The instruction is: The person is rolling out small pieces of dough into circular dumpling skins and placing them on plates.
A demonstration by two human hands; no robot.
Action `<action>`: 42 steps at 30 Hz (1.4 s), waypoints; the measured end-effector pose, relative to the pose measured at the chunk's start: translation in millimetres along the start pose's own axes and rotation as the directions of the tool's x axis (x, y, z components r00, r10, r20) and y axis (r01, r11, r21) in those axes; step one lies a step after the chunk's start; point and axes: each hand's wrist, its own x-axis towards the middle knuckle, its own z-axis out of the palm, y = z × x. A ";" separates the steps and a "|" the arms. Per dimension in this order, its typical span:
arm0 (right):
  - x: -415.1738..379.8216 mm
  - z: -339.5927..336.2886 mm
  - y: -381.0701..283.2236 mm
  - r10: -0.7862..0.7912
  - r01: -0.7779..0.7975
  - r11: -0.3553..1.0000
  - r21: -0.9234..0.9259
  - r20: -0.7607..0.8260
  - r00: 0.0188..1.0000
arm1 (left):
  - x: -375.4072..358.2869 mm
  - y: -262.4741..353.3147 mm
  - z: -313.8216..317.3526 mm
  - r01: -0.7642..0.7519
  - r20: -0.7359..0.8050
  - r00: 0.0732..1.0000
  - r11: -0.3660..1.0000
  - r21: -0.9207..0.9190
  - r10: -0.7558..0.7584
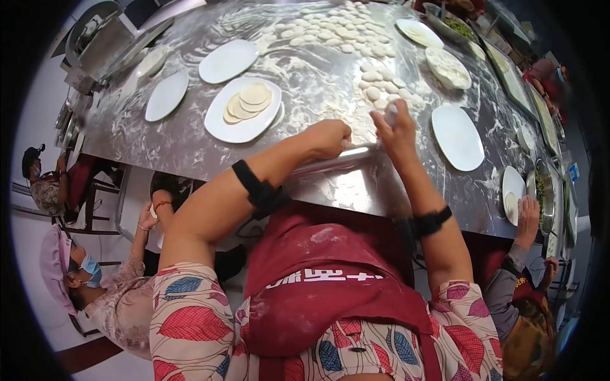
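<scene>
My left hand (330,138) is closed above the near edge of the steel table, its fingers curled down. What they hold, if anything, is hidden. My right hand (400,136) is closed around a pale, rounded stick, apparently a rolling pin (391,114), with one end showing by the thumb. Just beyond my right hand lie several small floured dough rounds (380,82). Left of my hands, a white plate (219,127) carries several thin, round dough wrappers (255,94).
Empty white plates (229,61) (166,96) (457,138) stand on both sides. Many more dough rounds (337,28) cover the back. A dish of flour (448,68) is at the right. Co-workers sit left (101,286) and right; another person's hand (526,222) reaches a plate (512,181).
</scene>
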 end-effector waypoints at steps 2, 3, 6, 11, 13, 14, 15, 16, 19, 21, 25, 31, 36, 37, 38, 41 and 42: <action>4.7 2.1 -2.6 0.017 -0.017 1.000 0.012 0.021 1.000 | 9.9 -8.4 3.4 0.005 -0.055 0.998 1.000 0.015 -0.004; -3.4 -4.5 -4.0 0.016 -0.015 1.000 -0.027 0.019 1.000 | 4.9 -6.0 1.7 0.007 -0.039 0.999 0.999 -0.038 -0.009; -50.8 -33.1 -3.8 -0.059 0.060 0.997 -0.039 0.035 0.998 | -5.6 -10.1 -1.6 0.011 0.028 1.000 0.998 -0.065 -0.010; -30.3 -18.2 -5.5 -0.009 0.009 1.000 -0.021 -0.006 1.000 | -9.8 -3.2 0.8 0.039 0.043 0.999 0.990 -0.138 -0.033; -1.5 -2.2 -11.6 0.068 -0.068 0.997 0.027 0.027 0.997 | 3.1 0.1 1.2 0.020 -0.064 0.998 0.999 -0.039 -0.023; 4.6 1.6 -14.5 0.098 -0.101 0.993 0.059 0.051 0.994 | 7.7 -4.3 4.0 0.020 -0.044 0.999 0.999 -0.050 -0.022; 1.4 -1.7 -12.2 0.066 -0.067 0.998 0.012 0.039 0.997 | 7.8 -2.5 3.6 0.022 -0.027 0.999 0.997 -0.070 -0.024; -6.5 -7.5 -6.9 0.033 -0.032 0.999 -0.039 0.035 0.999 | 5.5 1.0 1.4 0.026 -0.014 1.000 0.995 -0.096 -0.027; -51.4 -34.8 -19.0 0.058 -0.059 0.998 0.009 0.054 0.997 | -1.9 -7.7 2.4 0.004 0.031 1.000 0.995 -0.096 -0.001; -60.1 -38.9 -25.5 0.090 -0.092 0.995 0.028 0.056 0.994 | -7.2 -10.7 0.6 0.024 0.054 0.998 0.982 -0.187 -0.014; -14.1 -11.1 -12.2 0.029 -0.029 1.000 -0.004 0.015 0.999 | -1.5 2.9 0.8 0.005 0.000 1.000 0.997 -0.071 -0.005; -40.3 -29.0 -13.7 0.042 -0.042 0.999 -0.006 0.041 0.998 | 1.3 6.2 1.1 0.004 0.075 0.997 1.000 0.016 -0.005; -48.0 -32.8 -16.5 -0.017 0.017 0.999 -0.029 0.018 1.000 | -6.8 -0.5 2.1 0.018 0.054 0.998 0.998 -0.068 -0.014; -31.5 -21.7 -7.8 0.009 -0.008 1.000 -0.020 0.008 1.000 | -4.8 0.0 2.7 -0.008 0.035 0.999 0.999 -0.053 0.009; -16.6 -12.8 -8.7 0.034 -0.034 0.999 0.016 0.019 0.999 | -1.9 2.9 1.5 -0.037 0.013 0.999 0.999 -0.038 0.037; -2.1 -3.3 -5.5 0.044 -0.043 0.999 -0.019 0.027 0.999 | 5.6 8.2 4.4 0.024 -0.003 1.000 0.999 -0.032 -0.025; -10.3 -11.2 -11.8 0.048 -0.047 0.998 -0.036 0.036 0.998 | 6.7 5.1 5.2 0.023 -0.012 1.000 0.998 -0.058 -0.024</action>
